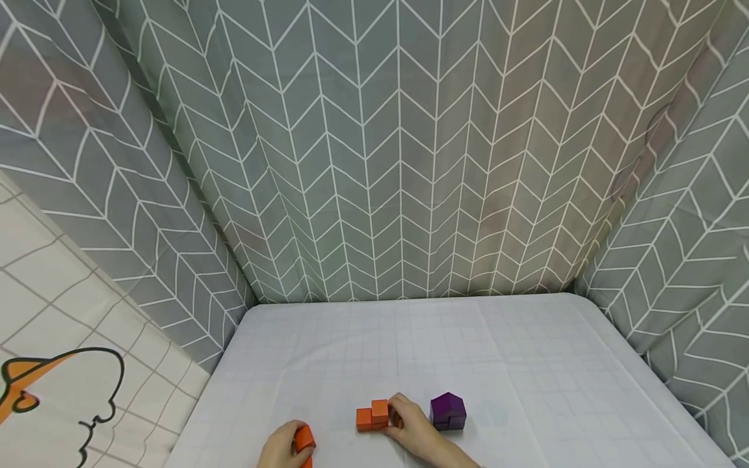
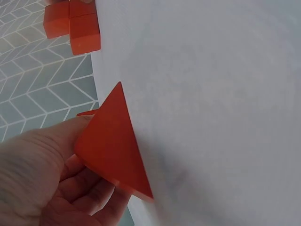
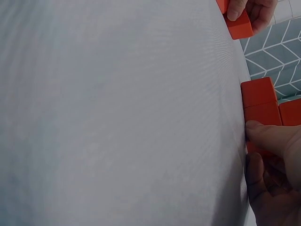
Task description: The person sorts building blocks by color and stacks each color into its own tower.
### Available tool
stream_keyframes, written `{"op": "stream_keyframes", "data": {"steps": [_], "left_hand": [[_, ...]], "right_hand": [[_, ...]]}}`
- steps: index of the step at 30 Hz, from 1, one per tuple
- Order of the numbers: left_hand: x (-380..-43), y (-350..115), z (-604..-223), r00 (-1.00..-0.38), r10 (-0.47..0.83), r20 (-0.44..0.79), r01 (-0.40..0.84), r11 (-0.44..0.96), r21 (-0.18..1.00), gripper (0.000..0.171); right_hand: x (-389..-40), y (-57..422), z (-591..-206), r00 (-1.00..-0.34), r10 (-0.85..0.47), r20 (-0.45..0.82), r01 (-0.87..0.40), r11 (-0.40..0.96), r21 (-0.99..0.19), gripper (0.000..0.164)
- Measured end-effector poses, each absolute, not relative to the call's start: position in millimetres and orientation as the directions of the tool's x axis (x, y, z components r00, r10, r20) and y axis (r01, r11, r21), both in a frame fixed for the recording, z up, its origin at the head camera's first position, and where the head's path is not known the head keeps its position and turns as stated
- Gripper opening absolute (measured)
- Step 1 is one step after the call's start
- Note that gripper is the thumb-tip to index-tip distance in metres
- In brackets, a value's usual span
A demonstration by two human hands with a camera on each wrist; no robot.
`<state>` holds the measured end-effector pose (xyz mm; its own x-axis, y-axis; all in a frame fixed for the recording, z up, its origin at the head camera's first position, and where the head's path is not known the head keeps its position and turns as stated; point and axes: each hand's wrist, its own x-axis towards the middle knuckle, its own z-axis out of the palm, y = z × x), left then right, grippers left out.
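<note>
Near the table's front edge, left of centre in the head view, my left hand holds an orange block. Its pointed, triangular side faces the left wrist camera, thumb on one side and fingers beneath. My right hand grips the right end of a stepped group of orange blocks on the table, one cube raised above the others. Thumb and fingers pinch that end in the right wrist view, partly covering the blocks. The two orange pieces stand apart.
A purple block shape with a peaked top stands on the table just right of my right hand. White cloth covers the table. Patterned grey curtains hang behind and at both sides; a tiled, printed sheet is at left.
</note>
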<state>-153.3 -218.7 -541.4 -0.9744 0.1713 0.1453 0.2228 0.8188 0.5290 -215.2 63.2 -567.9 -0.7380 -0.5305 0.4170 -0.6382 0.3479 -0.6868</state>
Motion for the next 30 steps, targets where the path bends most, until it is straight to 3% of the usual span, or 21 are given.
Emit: {"op": "stream_keyframes", "data": {"steps": [30], "left_hand": [[-154.7,-218.2,-543.6,-0.974,0.17,0.149,0.223,0.825,0.518,0.036]], "right_hand": [[-215.0,64.0,-565.4,-0.744,-0.544,0.387,-0.623,0.357,-0.696,0.026]]}}
